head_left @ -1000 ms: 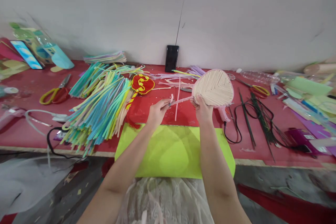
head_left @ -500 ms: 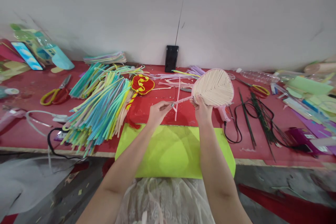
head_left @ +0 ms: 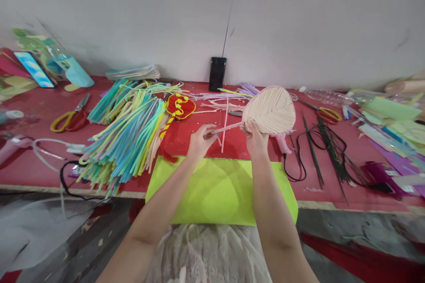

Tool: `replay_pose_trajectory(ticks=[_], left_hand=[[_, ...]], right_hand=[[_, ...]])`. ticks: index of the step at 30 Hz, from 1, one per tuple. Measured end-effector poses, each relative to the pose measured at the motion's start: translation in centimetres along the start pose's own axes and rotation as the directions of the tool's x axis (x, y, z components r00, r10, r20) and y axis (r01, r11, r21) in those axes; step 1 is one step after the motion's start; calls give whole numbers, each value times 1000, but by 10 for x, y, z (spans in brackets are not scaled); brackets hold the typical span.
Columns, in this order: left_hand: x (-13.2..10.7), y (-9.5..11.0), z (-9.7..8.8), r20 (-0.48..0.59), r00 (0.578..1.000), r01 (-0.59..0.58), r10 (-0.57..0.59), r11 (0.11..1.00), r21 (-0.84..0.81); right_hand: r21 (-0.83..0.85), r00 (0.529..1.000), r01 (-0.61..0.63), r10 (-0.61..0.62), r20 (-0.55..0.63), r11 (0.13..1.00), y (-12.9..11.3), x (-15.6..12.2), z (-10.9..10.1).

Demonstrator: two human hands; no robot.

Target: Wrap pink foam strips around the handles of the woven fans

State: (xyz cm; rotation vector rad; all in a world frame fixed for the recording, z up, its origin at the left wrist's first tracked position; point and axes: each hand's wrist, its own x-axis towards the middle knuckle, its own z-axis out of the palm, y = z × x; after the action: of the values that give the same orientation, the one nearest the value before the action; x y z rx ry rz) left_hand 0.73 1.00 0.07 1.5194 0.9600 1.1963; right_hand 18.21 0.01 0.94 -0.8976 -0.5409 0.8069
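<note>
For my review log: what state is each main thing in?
Fan: held, pale face showing
Left hand: pinching its handle
Right hand: gripping the fan
Middle phone: propped upright
Left phone: screen lit
Left scissors: lying flat
Right bottle: lying down
Fuzzy strips: loosely piled

Right of centre, there's the cream fan point(head_left: 270, 110), its slanting stripes meeting in a herringbone, edged in pink! Left of centre, fuzzy stems point(head_left: 122, 137) flash aqua, blue and yellow; nearer the middle, yellow curls cross a red ornament point(head_left: 189, 107). Lower centre, a lime-green mat point(head_left: 215, 194) glows!
</note>
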Motion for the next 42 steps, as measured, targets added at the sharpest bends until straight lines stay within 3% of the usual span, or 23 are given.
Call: replay_pose_trajectory(ticks=[4,12,17,25,32,38,42], left_hand=[[-2,-1,0,-22,999,-32,34,997,70],[-8,8,-3,-59,973,-189,223,916,353],[-8,7,-4,-114,963,-172,245,881,440],[-3,-1,-1,-89,996,15,-13,1000,13],[5,4,-5,-37,993,106,-115,976,-193],[7,1,-5,50,976,214,-211,894,-393],[7,0,-6,54,972,231,-230,872,-431]], right_hand=[[3,1000,-20,20,7,1000,1,0,0],[54,995,-92,91,31,994,5,1,-1],[57,994,-101,98,51,993,5,1,-1],[80,992,-102,96,76,992,6,1,-1],[34,996,-76,75,46,996,4,0,0],[42,998,-63,63,11,997,1,0,3],[33,997,-70,68,39,997,1,0,3]])
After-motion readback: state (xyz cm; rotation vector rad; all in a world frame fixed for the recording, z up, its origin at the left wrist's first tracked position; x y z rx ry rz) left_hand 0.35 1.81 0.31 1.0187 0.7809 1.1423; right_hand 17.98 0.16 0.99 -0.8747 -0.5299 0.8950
